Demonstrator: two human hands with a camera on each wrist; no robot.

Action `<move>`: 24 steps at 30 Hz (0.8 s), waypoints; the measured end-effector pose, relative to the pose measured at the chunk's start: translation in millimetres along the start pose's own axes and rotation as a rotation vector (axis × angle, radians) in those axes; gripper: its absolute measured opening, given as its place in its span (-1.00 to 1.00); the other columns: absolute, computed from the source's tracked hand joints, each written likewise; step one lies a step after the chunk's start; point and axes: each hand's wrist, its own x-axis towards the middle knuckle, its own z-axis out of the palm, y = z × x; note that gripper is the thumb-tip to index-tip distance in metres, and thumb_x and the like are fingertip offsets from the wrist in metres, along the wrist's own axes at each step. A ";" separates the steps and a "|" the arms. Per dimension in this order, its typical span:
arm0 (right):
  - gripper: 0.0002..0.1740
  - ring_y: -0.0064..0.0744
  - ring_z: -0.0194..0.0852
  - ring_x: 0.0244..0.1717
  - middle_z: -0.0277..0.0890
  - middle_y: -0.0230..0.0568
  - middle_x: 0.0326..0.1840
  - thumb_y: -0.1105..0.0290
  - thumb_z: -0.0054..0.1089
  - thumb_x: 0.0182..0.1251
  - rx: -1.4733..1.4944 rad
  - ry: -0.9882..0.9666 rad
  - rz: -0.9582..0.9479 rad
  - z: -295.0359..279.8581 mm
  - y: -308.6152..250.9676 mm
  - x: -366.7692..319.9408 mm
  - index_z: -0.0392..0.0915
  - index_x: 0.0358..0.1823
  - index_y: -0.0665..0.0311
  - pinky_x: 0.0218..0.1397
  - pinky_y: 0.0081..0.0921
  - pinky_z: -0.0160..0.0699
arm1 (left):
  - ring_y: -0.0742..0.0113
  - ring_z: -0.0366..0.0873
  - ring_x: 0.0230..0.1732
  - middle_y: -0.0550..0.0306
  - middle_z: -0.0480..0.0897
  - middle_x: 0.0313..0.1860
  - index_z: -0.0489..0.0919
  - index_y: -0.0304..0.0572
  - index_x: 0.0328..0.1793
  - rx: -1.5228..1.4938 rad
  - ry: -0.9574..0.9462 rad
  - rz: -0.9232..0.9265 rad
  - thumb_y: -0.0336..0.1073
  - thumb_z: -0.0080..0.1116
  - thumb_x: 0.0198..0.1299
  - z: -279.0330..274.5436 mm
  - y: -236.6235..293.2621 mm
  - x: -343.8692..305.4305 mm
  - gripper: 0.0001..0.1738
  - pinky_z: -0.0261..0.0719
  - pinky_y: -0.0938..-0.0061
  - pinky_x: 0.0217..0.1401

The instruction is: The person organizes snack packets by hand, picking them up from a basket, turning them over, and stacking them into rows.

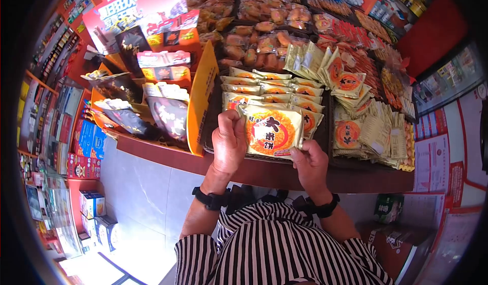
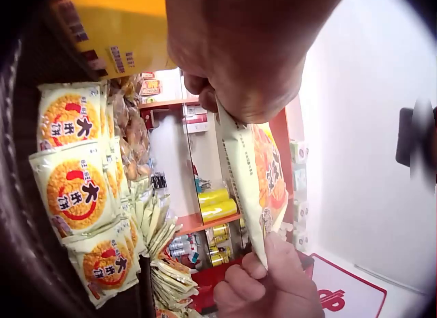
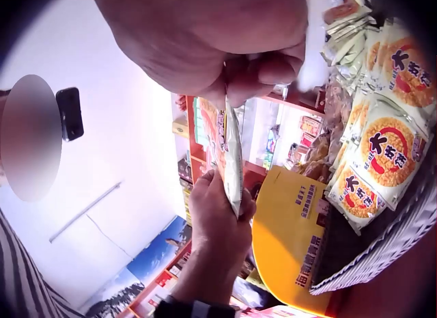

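Note:
A cream rice cracker packet (image 1: 269, 132), printed with a round orange cracker and dark lettering, is held up in front of the body. My left hand (image 1: 229, 141) pinches its left upper edge between thumb and curled fingers. At the lower right corner, my right hand (image 1: 311, 167) pinches it too. From the left wrist view the packet (image 2: 256, 174) appears nearly side-on, stretched between both hands. Behind it, matching packets (image 1: 274, 89) stand in rows in a dark woven basket (image 3: 389, 253).
An orange display box (image 1: 203, 99) with dark pouches stands to the left. On the right lies a heap of cream packets (image 1: 373, 132). Bagged baked goods (image 1: 254, 43) fill the back of the display. A brown counter edge (image 1: 168, 160) runs along the front.

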 end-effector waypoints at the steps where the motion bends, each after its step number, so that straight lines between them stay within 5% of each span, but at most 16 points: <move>1: -0.90 -0.75 0.28 -0.46 0.37 -0.43 -0.44 0.48 0.12 0.31 -0.150 0.023 -0.104 6.0 4.7 0.0 0.39 -0.29 0.33 -0.42 -0.68 0.34 | 0.40 0.42 -0.40 0.10 0.46 -0.37 0.29 -0.24 -0.08 0.000 0.009 -0.004 -0.52 0.00 0.28 -5.4 -3.6 -0.7 -0.83 0.45 0.54 -0.32; 3: -0.89 -0.75 0.28 -0.48 0.36 -0.43 -0.47 0.48 0.13 0.31 -0.301 0.040 -0.212 17.3 6.2 1.1 0.39 -0.31 0.33 -0.45 -0.68 0.33 | 0.37 0.45 -0.38 0.10 0.48 -0.33 0.29 -0.23 -0.08 0.039 0.017 0.014 -0.53 0.00 0.27 -15.6 -10.1 -0.5 -0.83 0.46 0.52 -0.31; 6: -0.87 -0.70 0.30 -0.46 0.36 -0.43 -0.44 0.47 0.15 0.29 -0.049 0.030 -0.064 31.2 -1.7 5.7 0.40 -0.24 0.33 -0.41 -0.67 0.33 | 0.14 0.50 -0.51 0.05 0.48 -0.43 0.23 -0.20 -0.08 0.054 0.052 0.088 -0.55 0.03 0.24 -30.3 -19.4 -0.1 -0.76 0.46 0.50 -0.45; 9: -0.84 -0.70 0.31 -0.38 0.38 -0.43 -0.33 0.50 0.11 0.29 0.254 -0.066 0.025 29.0 -10.4 23.7 0.37 -0.14 0.30 -0.33 -0.70 0.34 | 0.16 0.49 -0.54 0.05 0.48 -0.44 0.22 -0.22 -0.10 0.061 -0.012 0.098 -0.57 0.04 0.21 -46.6 -22.1 -6.5 -0.75 0.46 0.48 -0.47; 14: -0.85 -0.71 0.29 -0.42 0.41 -0.40 -0.32 0.49 0.11 0.29 0.159 -0.050 0.056 39.6 -13.6 24.8 0.39 -0.16 0.30 -0.37 -0.71 0.30 | 0.23 0.44 -0.60 0.07 0.45 -0.48 0.22 -0.23 -0.13 0.033 -0.071 0.047 -0.61 0.05 0.18 -60.1 -28.5 -26.4 -0.73 0.43 0.46 -0.51; 17: -0.91 -0.73 0.28 -0.42 0.39 -0.44 -0.36 0.51 0.13 0.26 0.249 -0.210 0.259 41.1 -12.0 20.5 0.41 -0.25 0.30 -0.37 -0.72 0.31 | 0.24 0.47 -0.57 0.06 0.45 -0.47 0.22 -0.22 -0.12 0.045 -0.097 0.046 -0.60 0.05 0.19 -70.0 -38.5 -36.2 -0.73 0.44 0.48 -0.50; 22: -0.92 -0.73 0.26 -0.49 0.35 -0.45 -0.44 0.54 0.12 0.25 0.143 -0.324 0.255 53.4 -16.4 20.1 0.39 -0.31 0.29 -0.41 -0.68 0.32 | 0.20 0.50 -0.55 0.05 0.47 -0.44 0.20 -0.21 -0.10 0.060 -0.141 0.004 -0.60 0.04 0.19 -77.6 -50.8 -49.3 -0.71 0.46 0.47 -0.49; 24: -0.90 -0.73 0.27 -0.52 0.34 -0.42 -0.46 0.55 0.08 0.27 -0.076 -0.167 0.108 56.0 -7.4 20.5 0.33 -0.37 0.29 -0.47 -0.68 0.33 | 0.19 0.49 -0.55 0.05 0.47 -0.43 0.19 -0.21 -0.10 0.081 -0.108 -0.016 -0.60 0.04 0.18 -75.9 -52.9 -51.2 -0.70 0.46 0.45 -0.50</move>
